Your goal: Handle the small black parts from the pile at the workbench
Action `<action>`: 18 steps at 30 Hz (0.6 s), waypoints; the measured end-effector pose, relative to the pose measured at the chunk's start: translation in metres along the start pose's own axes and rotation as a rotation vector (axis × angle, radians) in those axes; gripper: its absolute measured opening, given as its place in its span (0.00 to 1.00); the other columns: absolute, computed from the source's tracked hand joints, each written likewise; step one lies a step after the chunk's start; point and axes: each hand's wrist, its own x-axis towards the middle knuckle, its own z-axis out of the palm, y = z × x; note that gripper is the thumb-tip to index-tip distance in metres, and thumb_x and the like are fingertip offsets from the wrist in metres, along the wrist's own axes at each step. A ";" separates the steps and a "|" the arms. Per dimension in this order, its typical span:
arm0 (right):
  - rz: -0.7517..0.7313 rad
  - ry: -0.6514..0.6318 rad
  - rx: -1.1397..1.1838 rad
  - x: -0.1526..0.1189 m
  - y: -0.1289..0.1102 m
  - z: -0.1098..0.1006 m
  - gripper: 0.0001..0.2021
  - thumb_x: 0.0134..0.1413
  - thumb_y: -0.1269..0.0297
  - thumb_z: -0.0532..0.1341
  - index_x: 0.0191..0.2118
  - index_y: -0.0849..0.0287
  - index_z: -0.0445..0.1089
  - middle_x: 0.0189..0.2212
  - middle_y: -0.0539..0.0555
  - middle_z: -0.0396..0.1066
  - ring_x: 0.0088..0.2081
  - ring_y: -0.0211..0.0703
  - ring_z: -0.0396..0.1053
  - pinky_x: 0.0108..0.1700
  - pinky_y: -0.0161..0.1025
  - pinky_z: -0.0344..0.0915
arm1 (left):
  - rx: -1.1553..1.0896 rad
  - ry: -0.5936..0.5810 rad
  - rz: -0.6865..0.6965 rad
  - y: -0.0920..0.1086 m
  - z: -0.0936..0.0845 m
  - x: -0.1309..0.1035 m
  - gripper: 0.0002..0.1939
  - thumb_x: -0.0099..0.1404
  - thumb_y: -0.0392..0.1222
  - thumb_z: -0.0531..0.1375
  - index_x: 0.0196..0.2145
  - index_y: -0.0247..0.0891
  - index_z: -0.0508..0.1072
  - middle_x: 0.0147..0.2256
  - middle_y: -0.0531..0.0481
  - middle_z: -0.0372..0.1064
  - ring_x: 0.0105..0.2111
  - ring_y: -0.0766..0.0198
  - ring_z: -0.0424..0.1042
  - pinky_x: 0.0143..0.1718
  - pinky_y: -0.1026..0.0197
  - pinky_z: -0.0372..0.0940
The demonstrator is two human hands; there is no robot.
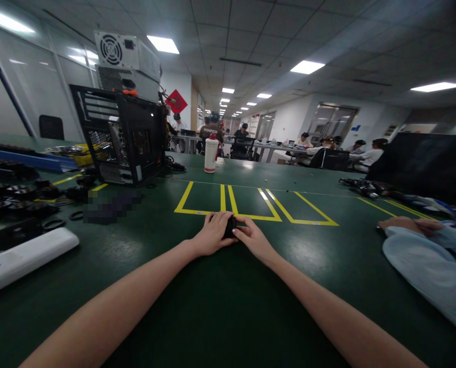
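Observation:
Both my hands meet at the middle of the green table, just in front of the yellow tape outlines. Between them is a small black part, mostly covered by fingers, so its kind does not show. My left hand is closed round it from the left, fingers curled over the top. From the right, my right hand pinches the same part between thumb and fingers.
On the left stand a black computer case with power supplies on top, a white power strip and several dark parts. A white cup stands behind the tape. At right are a co-worker's sleeves and a cable bundle.

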 end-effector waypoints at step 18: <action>-0.003 -0.013 0.017 0.004 0.007 -0.004 0.13 0.45 0.66 0.58 0.40 0.55 0.60 0.41 0.51 0.62 0.42 0.39 0.65 0.46 0.40 0.61 | 0.018 -0.002 0.006 -0.002 0.003 -0.001 0.31 0.56 0.48 0.56 0.52 0.39 0.46 0.50 0.43 0.53 0.51 0.55 0.53 0.51 0.49 0.45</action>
